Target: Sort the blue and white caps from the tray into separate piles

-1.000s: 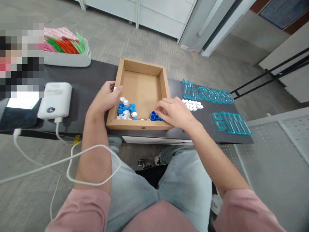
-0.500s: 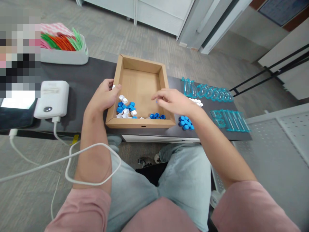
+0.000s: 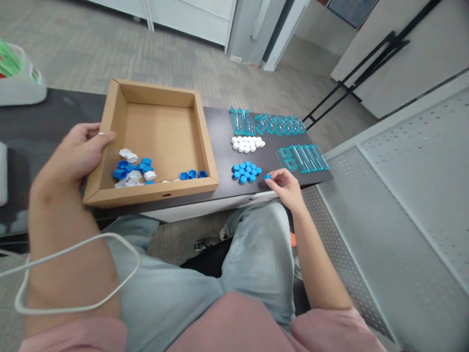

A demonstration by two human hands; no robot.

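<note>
My left hand (image 3: 75, 154) grips the left wall of a shallow cardboard box (image 3: 161, 95), with a small white piece showing at its fingertips. Inside the box lie blue and white hexagonal caps (image 3: 134, 170) near the front wall, and a few blue ones (image 3: 192, 174) lie further right. My right hand (image 3: 287, 185) rests on the dark table to the right of the box, pinching one blue cap (image 3: 267, 177) beside a cluster of blue caps (image 3: 246, 171). A cluster of white caps (image 3: 248, 143) lies behind it.
Clear teal plastic pieces lie in a row (image 3: 269, 123) at the back right and in a flat group (image 3: 302, 157) near the table's right edge. A white bin (image 3: 20, 88) stands at far left. A white cable (image 3: 73, 249) loops over my left arm.
My right hand left the box and moved right to the blue cluster on the table, carrying a blue cap. The camera swung right; my left hand stayed on the box wall.
</note>
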